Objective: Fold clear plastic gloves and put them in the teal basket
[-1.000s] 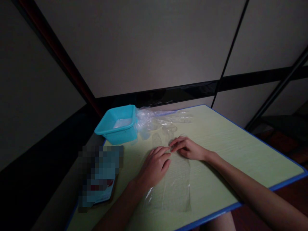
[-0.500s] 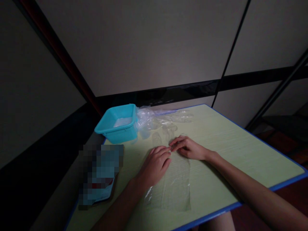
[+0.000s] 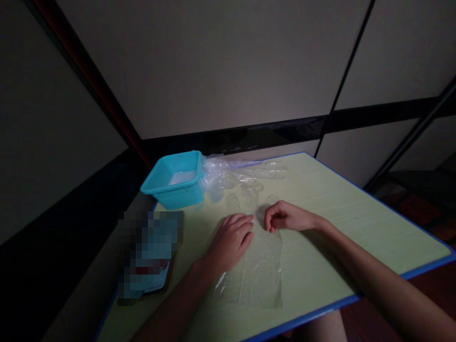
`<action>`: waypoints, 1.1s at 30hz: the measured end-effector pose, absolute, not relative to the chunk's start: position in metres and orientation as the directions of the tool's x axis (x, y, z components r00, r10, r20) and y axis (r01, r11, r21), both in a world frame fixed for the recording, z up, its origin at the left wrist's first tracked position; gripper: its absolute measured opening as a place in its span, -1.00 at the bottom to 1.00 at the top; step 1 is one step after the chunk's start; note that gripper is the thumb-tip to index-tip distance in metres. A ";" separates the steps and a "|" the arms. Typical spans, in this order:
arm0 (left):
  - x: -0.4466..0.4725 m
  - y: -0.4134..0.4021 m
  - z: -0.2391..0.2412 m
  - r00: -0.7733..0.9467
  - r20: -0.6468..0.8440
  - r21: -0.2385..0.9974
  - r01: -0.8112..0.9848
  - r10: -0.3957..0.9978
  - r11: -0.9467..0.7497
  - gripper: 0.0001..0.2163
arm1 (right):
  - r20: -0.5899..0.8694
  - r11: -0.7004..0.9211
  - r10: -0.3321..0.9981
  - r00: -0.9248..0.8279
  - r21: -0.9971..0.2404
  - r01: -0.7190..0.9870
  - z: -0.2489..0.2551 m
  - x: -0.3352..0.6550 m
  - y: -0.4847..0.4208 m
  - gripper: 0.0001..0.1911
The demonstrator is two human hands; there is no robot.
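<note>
Clear plastic glove (image 3: 261, 273) lies on the counter (image 3: 349, 223), mid-near, cuff toward the near edge, finger lobes far. Left hand (image 3: 231, 241) palm-down on it, grip spread, nothing pinched. Right hand (image 3: 285, 217) just to the right, fingers curled in; can't tell if that grip has film. Judgement: flattening mostly done, cuff creases left. Bunched clear plastic (image 3: 223, 175), far, beside blue tub (image 3: 180, 197), not flattened.

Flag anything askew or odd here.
Mainly the pixelated object left of the left hand: blocks hide its details, unlike everything around it. The clear plastic heap beside the turquoise basin looks crumpled. No spill or damage is apparent.
</note>
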State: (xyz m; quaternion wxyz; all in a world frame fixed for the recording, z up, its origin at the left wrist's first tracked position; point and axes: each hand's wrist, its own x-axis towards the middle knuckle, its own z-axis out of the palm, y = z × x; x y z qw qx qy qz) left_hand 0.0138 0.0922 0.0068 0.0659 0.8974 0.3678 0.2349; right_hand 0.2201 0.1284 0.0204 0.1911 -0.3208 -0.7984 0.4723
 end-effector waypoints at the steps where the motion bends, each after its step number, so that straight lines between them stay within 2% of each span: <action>1: 0.014 0.092 0.007 0.621 0.373 0.289 0.628 0.689 -0.723 -0.86 | -0.038 0.298 0.674 -0.737 -0.899 0.320 0.022 0.222 0.128 -0.78; 6: 0.013 0.092 0.007 0.631 0.359 0.287 0.627 0.688 -0.725 -0.86 | -0.264 0.035 0.548 -0.794 -0.941 0.338 0.032 0.228 0.123 -0.78; 11: 0.012 0.093 0.007 0.633 0.351 0.294 0.625 0.690 -0.723 -0.86 | -0.378 -0.050 0.450 -0.809 -0.915 0.400 0.035 0.232 0.120 -0.78; 15: 0.012 0.093 0.005 0.623 0.350 0.303 0.631 0.699 -0.714 -0.86 | -0.288 -0.031 0.520 -0.804 -0.947 0.319 0.032 0.233 0.123 -0.84; 19: 0.012 0.094 0.006 0.614 0.356 0.308 0.634 0.704 -0.709 -0.86 | -0.118 0.082 0.646 -0.754 -0.971 0.223 0.028 0.233 0.130 -0.85; 23: 0.012 0.094 0.006 0.606 0.353 0.303 0.647 0.713 -0.700 -0.85 | -0.015 0.184 0.730 -0.683 -0.959 0.218 0.025 0.233 0.134 -0.86; 33: 0.010 0.093 0.005 0.599 0.380 0.315 0.632 0.704 -0.708 -0.75 | 0.048 0.232 0.808 -0.588 -0.942 0.242 0.021 0.229 0.137 -0.88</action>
